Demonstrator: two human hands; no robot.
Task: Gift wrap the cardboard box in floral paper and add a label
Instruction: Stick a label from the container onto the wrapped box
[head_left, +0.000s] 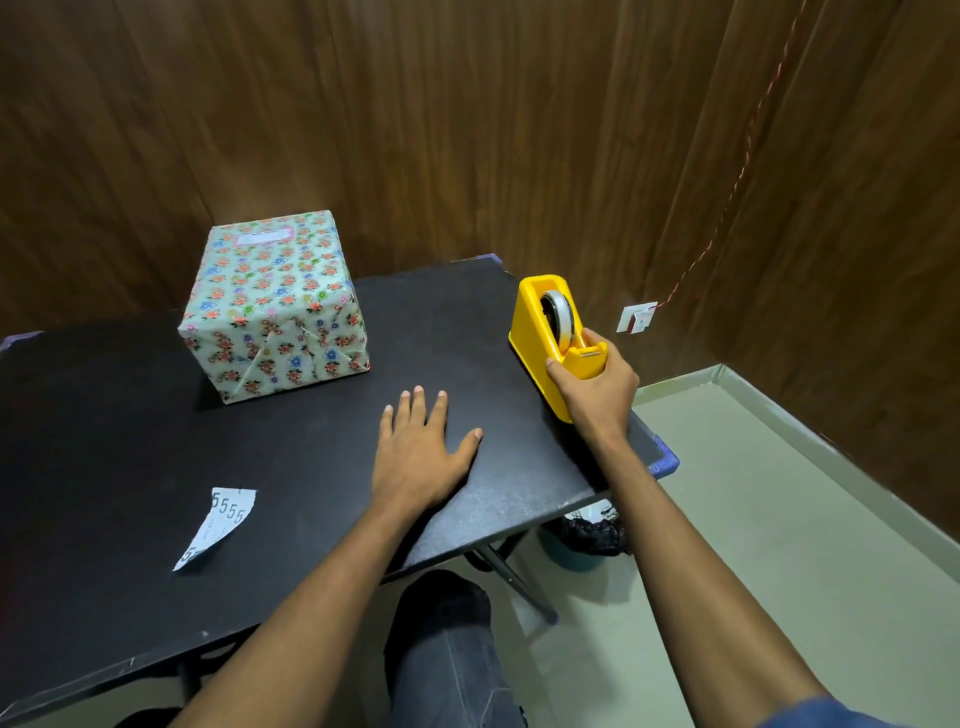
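The box (275, 306), wrapped in pale green floral paper, stands on the black table (104, 415) at the back left. A white label with a pink border (264, 237) lies on its top face near the far edge. My left hand (421, 452) rests flat on the table, fingers spread, holding nothing, to the right of the box and apart from it. My right hand (597, 389) grips the near end of a yellow tape dispenser (545, 332) at the table's right edge.
A torn scrap of white paper printed with numbers (218, 525) lies on the table's near left. Wooden walls close in behind and to the right. A wall socket (636, 317) with a red cord sits low on the wall. My knee (441, 623) is under the table's front edge.
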